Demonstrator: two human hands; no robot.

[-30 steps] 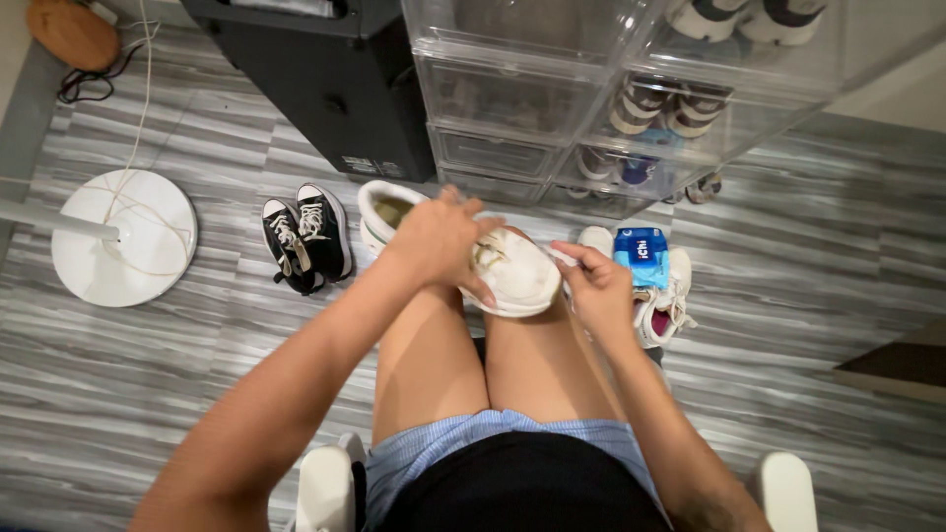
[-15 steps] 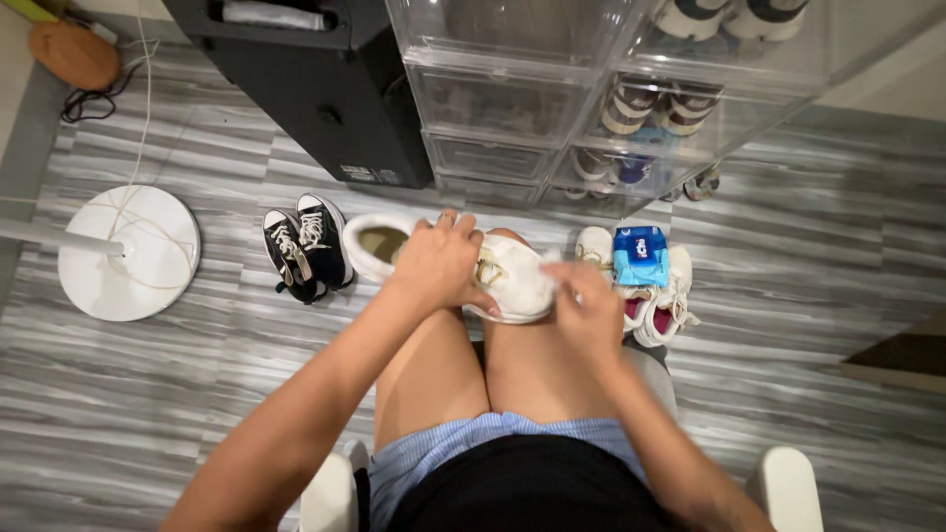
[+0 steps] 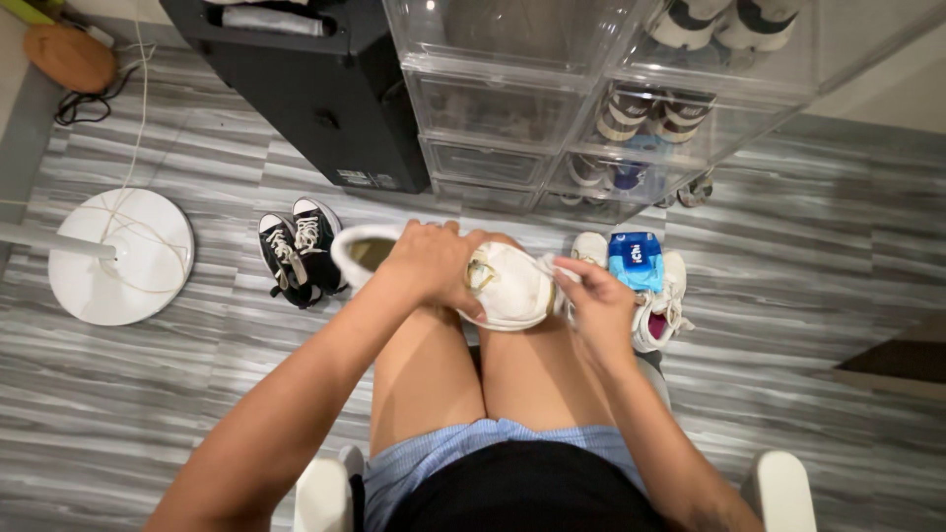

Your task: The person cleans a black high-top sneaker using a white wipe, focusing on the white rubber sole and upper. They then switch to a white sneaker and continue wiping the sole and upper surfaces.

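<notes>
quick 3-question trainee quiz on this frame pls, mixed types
1. True or false: the left hand grips the white sneaker resting on the knees.
2. The blue packet lies on: A) the floor, B) a pair of white sneakers, C) the black cabinet.
3. Fill in: the right hand pinches a small white ____ at the sneaker's toe.

Key: 1 true; 2 B; 3 wipe (seemingly).
</notes>
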